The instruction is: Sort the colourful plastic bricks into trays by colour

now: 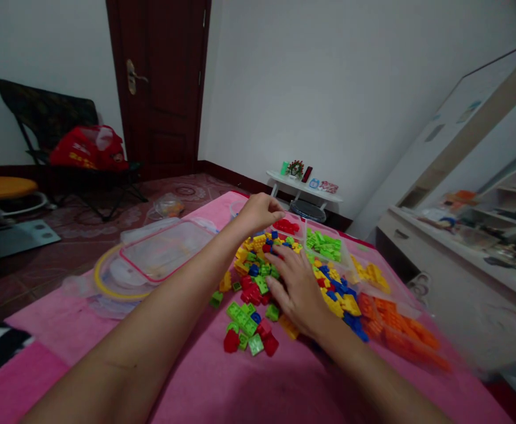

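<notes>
A mixed pile of toy building bricks [258,268] in yellow, green, red and blue lies on a pink cloth. My right hand [295,285] rests over the pile with its fingers spread, the fingertips near a red brick. Farther out, my left hand [260,211] hangs at the near-left edge of a clear box holding red bricks [285,226]. Its fingers are bent together, and whatever they hold is hidden. Beside that box, green bricks [324,244] fill another clear container. Yellow bricks [370,275] and orange bricks [399,327] lie sorted at the right.
Clear plastic lids [167,250] are stacked on the left of the pink cloth [205,377]. Beyond the table stand a small white table [304,181], a folding chair with a red bag [90,147], and an orange-topped stool [4,187]. A white cabinet [452,277] is at the right.
</notes>
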Demonstrator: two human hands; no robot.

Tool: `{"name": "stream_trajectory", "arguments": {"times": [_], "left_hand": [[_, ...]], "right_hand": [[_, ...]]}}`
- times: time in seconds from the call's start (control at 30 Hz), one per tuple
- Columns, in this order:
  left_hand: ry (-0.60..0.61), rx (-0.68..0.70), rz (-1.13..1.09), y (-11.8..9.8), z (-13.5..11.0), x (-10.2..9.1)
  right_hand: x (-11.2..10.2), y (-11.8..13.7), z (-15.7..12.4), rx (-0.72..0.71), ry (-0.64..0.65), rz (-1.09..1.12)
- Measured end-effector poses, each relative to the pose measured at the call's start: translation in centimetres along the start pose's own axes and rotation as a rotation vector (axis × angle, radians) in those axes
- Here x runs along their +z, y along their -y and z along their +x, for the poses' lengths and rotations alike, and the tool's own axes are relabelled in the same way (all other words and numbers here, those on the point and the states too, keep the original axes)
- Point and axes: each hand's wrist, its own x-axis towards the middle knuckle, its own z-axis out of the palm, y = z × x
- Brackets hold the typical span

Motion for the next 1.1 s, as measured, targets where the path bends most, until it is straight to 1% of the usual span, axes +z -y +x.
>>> {"name": "stream_trajectory", "arguments": {"times": [0.03, 0.1, 0.13, 0.17, 0.2, 0.27, 0.37, 0.43, 0.53, 0.63, 0.7, 0.77, 0.87, 0.93, 0.97, 1.0, 1.07, 1.1], "left_hand": [[-0.022, 0.005, -0.005, 0.2, 0.1, -0.1], [-0.057, 0.009, -0.004, 0.5, 0.3, -0.2], [-0.067, 0.009, -0.001, 0.7, 0.3, -0.2], [-0.071, 0.006, 0.002, 0.8, 0.3, -0.2], [-0.071, 0.0, 0.006, 0.9, 0.3, -0.1], [-0.062, -0.009, 0.02, 1.0, 0.3, 0.1], [-0.031, -0.012, 0.055, 1.2, 0.2, 0.5], [-0.018, -0.007, 0.071, 1.3, 0.2, 1.1], [0.007, 0.011, 0.093, 1.0, 0.0, 2.2], [0.048, 0.052, 0.071, 0.2, -0.4, 3.7], [0.051, 0.088, 0.017, -0.3, -0.8, 4.6], [0.035, 0.121, -0.018, -1.0, -1.2, 5.5], [-0.001, 0.177, 0.023, -2.5, -2.3, 7.1], [0.025, 0.255, 0.071, -4.1, -3.7, 8.4], [0.068, 0.315, 0.087, -5.0, -4.6, 9.2], [0.139, 0.396, 0.098, -5.9, -5.5, 10.0], [0.295, 0.597, 0.139, -7.4, -7.4, 11.8], [0.38, 0.7, 0.167, -7.9, -8.2, 12.6]], "right_hand": [[-0.2, 1.4, -0.6, -0.098, 0.035, 0.057], [-0.3, 4.2, -1.6, -0.33, 0.169, 0.133], [-0.1, 5.3, -2.0, -0.399, 0.228, 0.143], [0.3, 6.1, -2.1, -0.44, 0.269, 0.139], [0.8, 6.6, -2.0, -0.443, 0.291, 0.119], [2.0, 6.5, -1.1, -0.373, 0.274, 0.049], [3.4, 4.8, 0.9, -0.216, 0.192, -0.072], [3.8, 3.5, 2.0, -0.155, 0.154, -0.122], [3.6, 1.9, 2.8, -0.06, 0.112, -0.151], [3.0, -0.2, 2.7, 0.109, 0.022, -0.15], [2.1, -2.2, 2.3, 0.225, -0.035, -0.088], [0.7, -4.5, 1.7, 0.306, -0.078, 0.041], [-2.2, -8.3, 0.6, 0.374, -0.134, 0.244], [-4.3, -10.6, -0.3, 0.446, -0.176, 0.331], [-5.3, -11.5, -0.7, 0.477, -0.21, 0.357], [-6.2, -12.4, -1.1, 0.504, -0.251, 0.359], [-7.4, -13.6, -1.7, 0.55, -0.308, 0.336], [-7.7, -14.0, -2.0, 0.564, -0.314, 0.32]]}}
